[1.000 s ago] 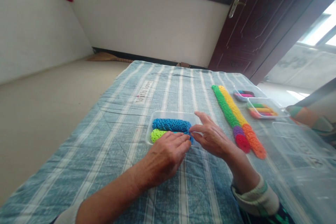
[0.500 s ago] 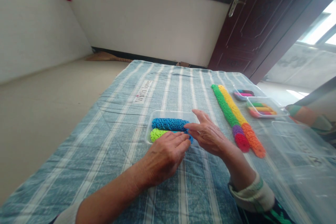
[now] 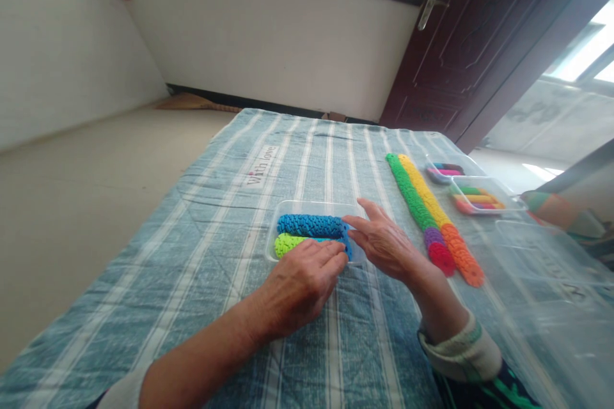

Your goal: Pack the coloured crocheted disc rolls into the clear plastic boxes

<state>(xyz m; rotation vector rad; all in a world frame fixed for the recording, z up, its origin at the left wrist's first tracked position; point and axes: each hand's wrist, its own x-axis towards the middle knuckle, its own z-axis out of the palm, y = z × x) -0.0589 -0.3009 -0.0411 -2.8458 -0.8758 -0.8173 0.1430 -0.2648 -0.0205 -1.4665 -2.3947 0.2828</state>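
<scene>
A clear plastic container (image 3: 316,206) holds two rows of small scalloped discs, packed on edge. The far row is blue (image 3: 309,225); the near row starts lime green (image 3: 286,244) at its left and turns blue further right, partly under my left hand (image 3: 307,275). That hand lies across the near row with its fingers together, fingertips at the row's right end. A few blue discs (image 3: 346,244) show at the container's right end. My right hand (image 3: 386,241) is beside them with its fingers apart, fingertips close to the far row's end.
To the right lie a green, purple and red row (image 3: 415,198) and a yellow and orange row (image 3: 429,195) of discs. Beyond them stand two clear containers (image 3: 513,206) with coloured pieces, and clear plastic lids or boxes (image 3: 547,255) nearer. A striped cloth (image 3: 211,255) covers the surface.
My right hand has shifted slightly right, off the end of the rows, so more of the blue discs there shows. My left hand has stayed almost in place.
</scene>
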